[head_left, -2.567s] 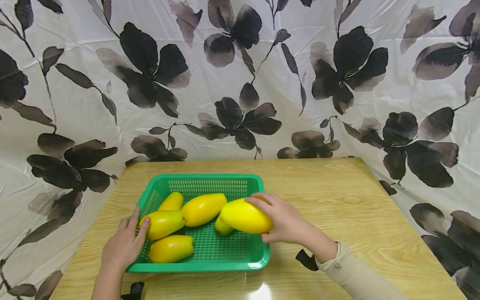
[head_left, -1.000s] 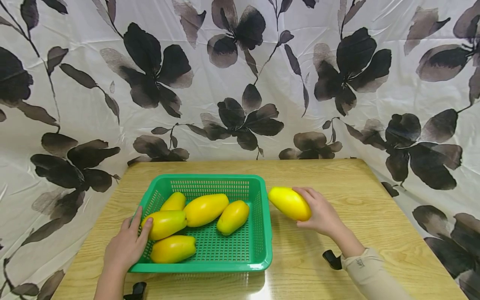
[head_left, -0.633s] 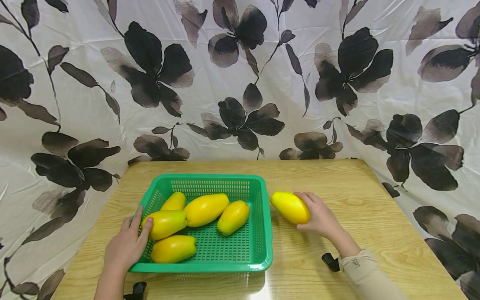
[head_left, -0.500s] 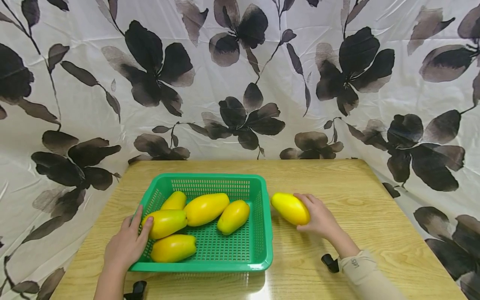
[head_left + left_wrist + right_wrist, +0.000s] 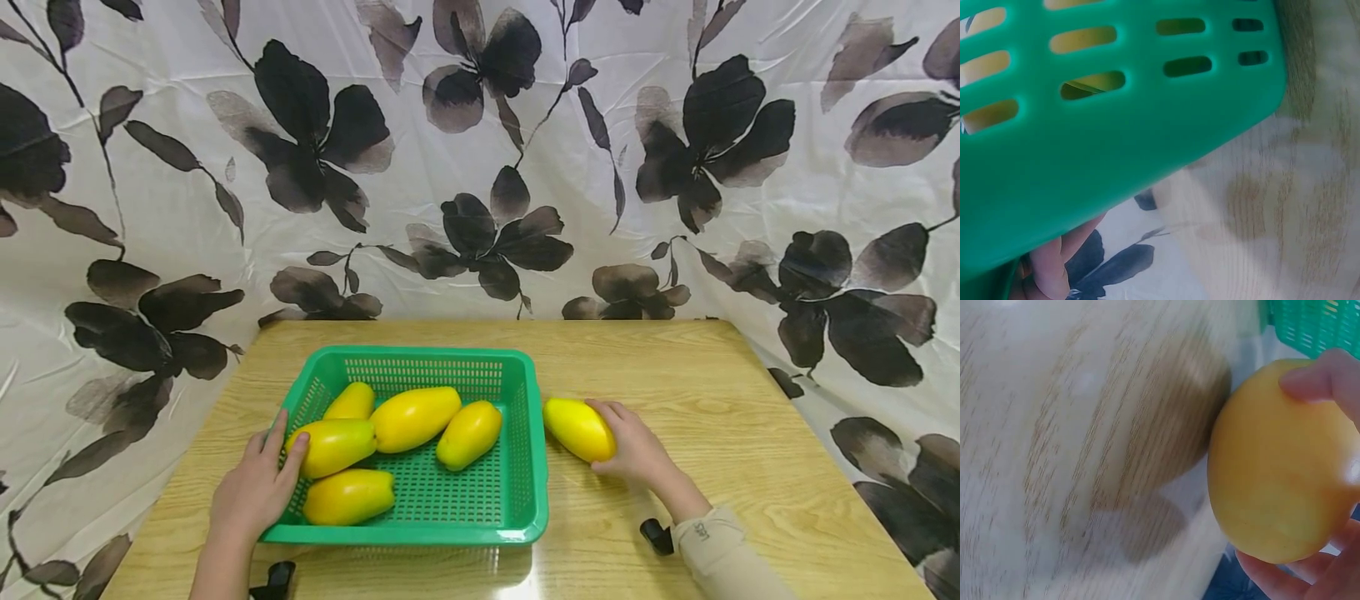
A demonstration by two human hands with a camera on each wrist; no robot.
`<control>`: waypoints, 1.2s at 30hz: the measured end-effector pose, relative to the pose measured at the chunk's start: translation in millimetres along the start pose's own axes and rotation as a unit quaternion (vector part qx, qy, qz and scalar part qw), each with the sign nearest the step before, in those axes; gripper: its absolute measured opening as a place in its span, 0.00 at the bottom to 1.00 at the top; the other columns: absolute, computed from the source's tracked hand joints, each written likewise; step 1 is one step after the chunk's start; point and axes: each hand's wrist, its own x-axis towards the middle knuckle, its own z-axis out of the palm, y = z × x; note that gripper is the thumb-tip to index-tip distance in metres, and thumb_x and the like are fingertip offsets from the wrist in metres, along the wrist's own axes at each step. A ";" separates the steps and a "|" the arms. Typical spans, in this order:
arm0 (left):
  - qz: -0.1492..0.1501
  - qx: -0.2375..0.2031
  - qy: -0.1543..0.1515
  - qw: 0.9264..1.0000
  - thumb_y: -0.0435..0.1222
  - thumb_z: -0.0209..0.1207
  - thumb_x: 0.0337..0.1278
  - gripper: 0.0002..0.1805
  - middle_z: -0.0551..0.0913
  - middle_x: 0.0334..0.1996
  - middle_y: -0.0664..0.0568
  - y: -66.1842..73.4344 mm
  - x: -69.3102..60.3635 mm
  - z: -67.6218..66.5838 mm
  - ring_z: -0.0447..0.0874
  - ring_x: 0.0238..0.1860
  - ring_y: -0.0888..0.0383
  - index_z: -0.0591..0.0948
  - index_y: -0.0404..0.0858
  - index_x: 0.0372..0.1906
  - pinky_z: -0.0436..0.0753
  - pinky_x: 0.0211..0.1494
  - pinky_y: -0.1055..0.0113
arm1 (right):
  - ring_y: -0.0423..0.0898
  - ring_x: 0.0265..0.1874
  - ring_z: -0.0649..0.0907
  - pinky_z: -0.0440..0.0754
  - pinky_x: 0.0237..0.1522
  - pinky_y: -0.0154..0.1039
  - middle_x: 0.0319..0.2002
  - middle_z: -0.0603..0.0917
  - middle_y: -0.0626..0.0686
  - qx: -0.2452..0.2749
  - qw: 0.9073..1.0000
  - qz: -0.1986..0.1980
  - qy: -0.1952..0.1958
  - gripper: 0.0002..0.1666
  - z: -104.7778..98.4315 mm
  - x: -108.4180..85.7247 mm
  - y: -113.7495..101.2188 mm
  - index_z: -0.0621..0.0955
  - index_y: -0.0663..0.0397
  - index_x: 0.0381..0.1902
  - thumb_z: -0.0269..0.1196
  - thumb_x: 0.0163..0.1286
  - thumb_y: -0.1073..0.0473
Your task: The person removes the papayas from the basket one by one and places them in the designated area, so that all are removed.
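Note:
A green plastic basket (image 5: 431,533) holds several yellow papayas, among them one papaya (image 5: 416,417) in its middle. At its left side, my left hand (image 5: 251,492) grips the rim, thumb over the inside by the nearest papaya (image 5: 337,446). In the left wrist view, fingers (image 5: 1050,269) show past the rim. Right of the basket, my right hand (image 5: 633,446) holds another papaya (image 5: 577,429) low over the table, thumb on one side and fingers on the other. The right wrist view shows this papaya (image 5: 1279,462) close up; whether it touches the table I cannot tell.
The wooden table (image 5: 675,367) extends behind and to the right of the basket. A floral cloth (image 5: 465,150) hangs at the back and along both sides. Black straps (image 5: 656,536) show by the wrists.
My right hand has lifted a papaya out of the basket, carried it right past the rim and lowered it toward the table. My left hand stays on the basket's left rim.

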 end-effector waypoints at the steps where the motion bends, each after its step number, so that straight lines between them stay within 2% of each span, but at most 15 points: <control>1: 0.000 0.000 0.000 1.000 0.56 0.26 0.67 0.39 0.57 0.58 0.24 0.0 -0.1 0.0 0.70 0.44 0.26 0.42 0.33 0.71 0.74 0.35 0.42 | 0.60 0.52 0.72 0.70 0.48 0.60 0.57 0.70 0.60 -0.001 1.000 0.002 -0.003 0.54 0.1 -0.3 -0.3 0.64 0.53 0.65 0.75 0.38 0.58; 15: 0.001 -0.004 0.011 1.000 0.56 0.27 0.66 0.39 0.58 0.57 0.24 0.1 -2.2 0.6 0.71 0.43 0.27 0.43 0.33 0.71 0.74 0.34 0.43 | 0.60 0.53 0.71 0.70 0.49 0.60 0.57 0.69 0.59 -0.004 1.000 -0.016 -0.004 0.56 -1.6 2.3 -3.3 0.61 0.50 0.68 0.73 0.40 0.61; 24: -0.001 -0.001 0.002 1.000 0.57 0.26 0.66 0.39 0.56 0.58 0.23 0.5 -1.5 0.5 0.70 0.44 0.25 0.42 0.33 0.71 0.73 0.36 0.41 | 0.64 0.54 0.70 0.70 0.48 0.62 0.60 0.66 0.62 -0.013 1.000 -0.028 0.005 0.57 -7.0 6.3 -6.6 0.60 0.47 0.68 0.74 0.40 0.53; 36: 0.003 0.002 0.008 1.000 0.56 0.27 0.66 0.39 0.57 0.58 0.23 -1.4 0.2 1.6 0.70 0.44 0.25 0.43 0.33 0.71 0.73 0.36 0.40 | 0.65 0.54 0.70 0.71 0.46 0.63 0.61 0.65 0.63 -0.027 0.999 -0.040 0.020 0.56 -20.5 10.7 -13.0 0.61 0.46 0.68 0.73 0.41 0.47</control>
